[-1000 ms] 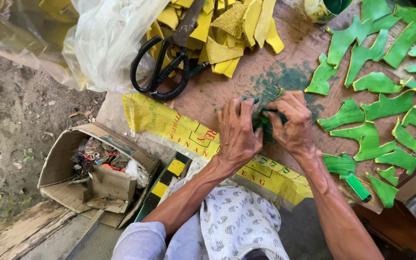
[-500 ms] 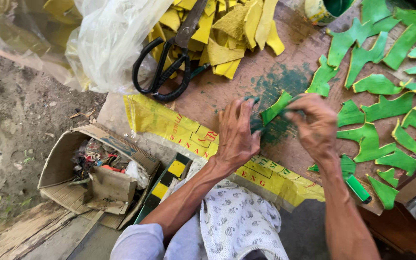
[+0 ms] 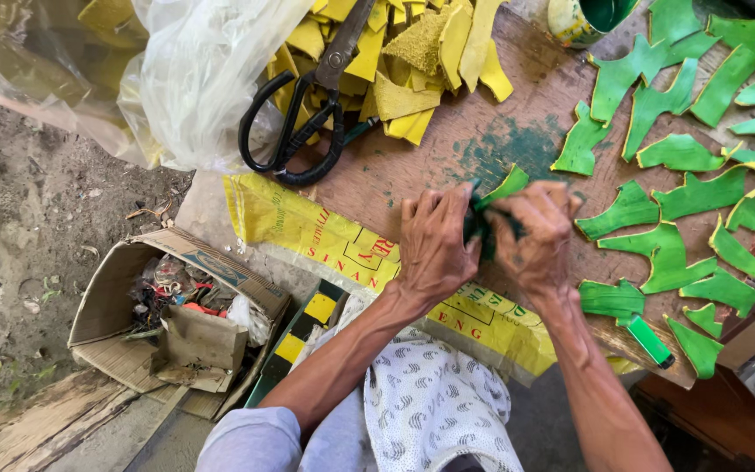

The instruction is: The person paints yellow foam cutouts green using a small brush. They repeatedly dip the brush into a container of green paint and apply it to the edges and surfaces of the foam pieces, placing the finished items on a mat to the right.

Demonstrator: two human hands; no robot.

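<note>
Both hands together over the stained middle of the wooden surface (image 3: 412,175): left hand (image 3: 434,249) and right hand (image 3: 535,232) clamped on one green piece (image 3: 504,185), its tip poking up between them. Many painted green pieces (image 3: 666,253) spread to the right; a heap of yellow pieces (image 3: 412,52) unpainted near black scissors (image 3: 303,118). Seemingly midway, much left.

1. The two hands, left hand (image 3: 434,249) and right hand (image 3: 535,236), meet over the board (image 3: 412,170), with a small piece (image 3: 502,186) between them.
2. Cut pieces (image 3: 666,205) lie right of the hands.
3. Scissors (image 3: 308,114) lie behind the left hand, beside a heap of strips (image 3: 412,61).
4. A box (image 3: 168,323) sits on the ground to the left.
</note>
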